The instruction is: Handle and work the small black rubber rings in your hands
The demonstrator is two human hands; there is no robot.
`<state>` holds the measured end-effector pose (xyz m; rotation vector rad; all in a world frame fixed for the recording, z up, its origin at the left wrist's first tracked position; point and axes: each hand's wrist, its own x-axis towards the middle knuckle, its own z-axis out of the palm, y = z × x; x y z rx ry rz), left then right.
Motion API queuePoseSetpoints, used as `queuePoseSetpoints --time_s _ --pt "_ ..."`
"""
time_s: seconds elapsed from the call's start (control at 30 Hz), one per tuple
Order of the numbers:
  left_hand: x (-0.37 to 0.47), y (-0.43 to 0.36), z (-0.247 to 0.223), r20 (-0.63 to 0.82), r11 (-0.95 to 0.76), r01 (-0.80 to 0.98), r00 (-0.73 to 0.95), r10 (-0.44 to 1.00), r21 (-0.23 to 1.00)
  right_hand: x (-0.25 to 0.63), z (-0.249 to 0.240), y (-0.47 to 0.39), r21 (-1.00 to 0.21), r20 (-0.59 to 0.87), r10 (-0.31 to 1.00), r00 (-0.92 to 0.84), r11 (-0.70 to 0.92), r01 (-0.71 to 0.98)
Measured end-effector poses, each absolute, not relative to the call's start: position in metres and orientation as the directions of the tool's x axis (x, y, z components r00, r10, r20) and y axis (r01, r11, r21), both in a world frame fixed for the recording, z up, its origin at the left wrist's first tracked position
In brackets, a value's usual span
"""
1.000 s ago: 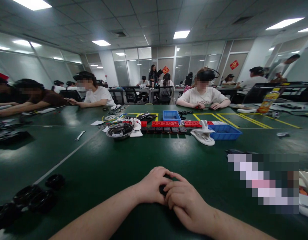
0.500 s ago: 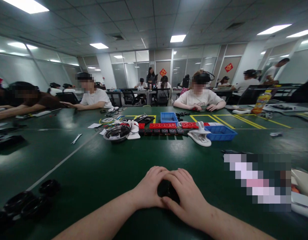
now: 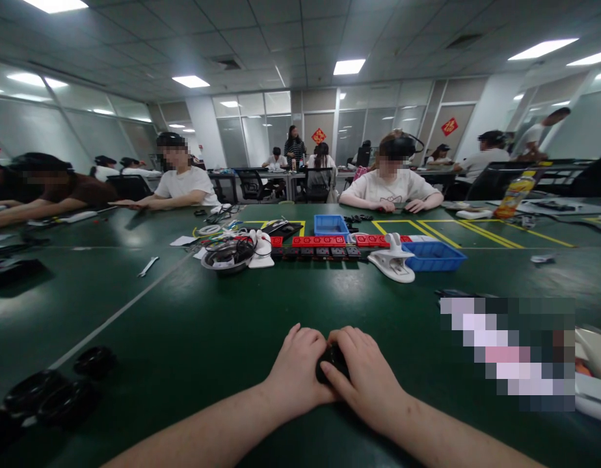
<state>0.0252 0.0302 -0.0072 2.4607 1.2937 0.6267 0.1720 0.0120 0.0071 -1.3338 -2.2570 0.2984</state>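
Observation:
Between my hands, low in the middle of the head view, is a small black object (image 3: 332,361), mostly covered by fingers. My left hand (image 3: 300,367) is curled round its left side. From the right, my right hand (image 3: 361,370) wraps over it, thumb across the front. Both hands rest close together at the green table (image 3: 207,370), fingertips nearly meeting. What exactly the black object is cannot be made out.
Black coils (image 3: 41,393) lie at the lower left, a wrench (image 3: 147,266) beyond them. Across the middle stand a metal bowl (image 3: 225,265), red blocks (image 3: 317,241), a white clamp (image 3: 395,260) and a blue bin (image 3: 434,258). People sit around the table.
My hands have closed in on the black object, and less of it shows between them. The left fingers have shifted slightly. The camera view has moved a little.

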Motion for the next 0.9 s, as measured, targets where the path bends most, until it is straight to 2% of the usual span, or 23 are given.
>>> queuePoseSetpoints --time_s 0.13,0.37,0.53,0.73,0.9 --pt "0.026 0.028 -0.006 0.218 -0.537 0.727 0.493 0.842 0.429 0.171 0.004 0.012 -0.524 0.310 0.862 -0.401 0.507 0.685" --pt "0.025 0.028 -0.007 0.227 -0.532 0.724 0.483 0.845 0.440 0.170 0.001 0.012 -0.453 0.353 0.870 -0.343 0.480 0.751" --pt "0.018 0.038 -0.005 0.194 -0.614 0.607 0.613 0.766 0.505 0.172 0.008 0.010 -0.467 0.309 0.874 -0.375 0.483 0.741" --pt "0.010 0.047 -0.004 0.185 -0.670 0.524 0.698 0.692 0.526 0.178 0.014 0.010 -0.548 0.371 0.717 -0.590 0.682 0.485" --pt "0.011 0.047 -0.005 0.179 -0.675 0.509 0.712 0.679 0.533 0.176 0.008 0.010 -0.568 0.488 0.631 -0.603 0.754 0.329"
